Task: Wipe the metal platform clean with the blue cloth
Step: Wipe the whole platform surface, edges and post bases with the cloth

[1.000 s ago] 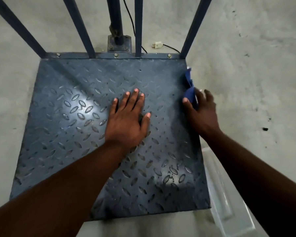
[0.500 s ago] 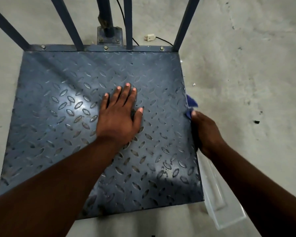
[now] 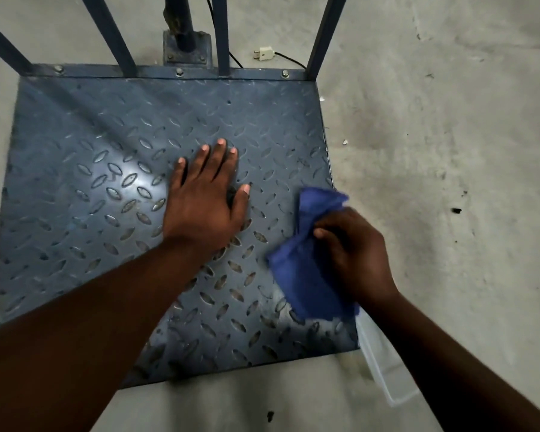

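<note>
one grey concrete floor (image 3: 449, 135) filled the view from above. on it sat the metal platform (image 3: 75, 157), a square of dark blue tread plate with raised oval studs. four blue uprights (image 3: 108, 32) rose from its far edge, with a bolted post base (image 3: 186, 51) just behind that edge. the blue cloth (image 3: 306, 275) was bunched over the platform's near right part, close to the right edge. the right hand (image 3: 353, 254) gripped it, fingers curled round the fabric. the left hand (image 3: 205, 201) lay flat on the middle of the plate, fingers straight and slightly spread, thumb out to the right. a clear plastic container (image 3: 384, 369) rested on the floor just beside the near right corner, partly under the right forearm. a small white plug (image 3: 264, 53) on a black cable (image 3: 289, 57) lay on the floor beyond the far edge.
</note>
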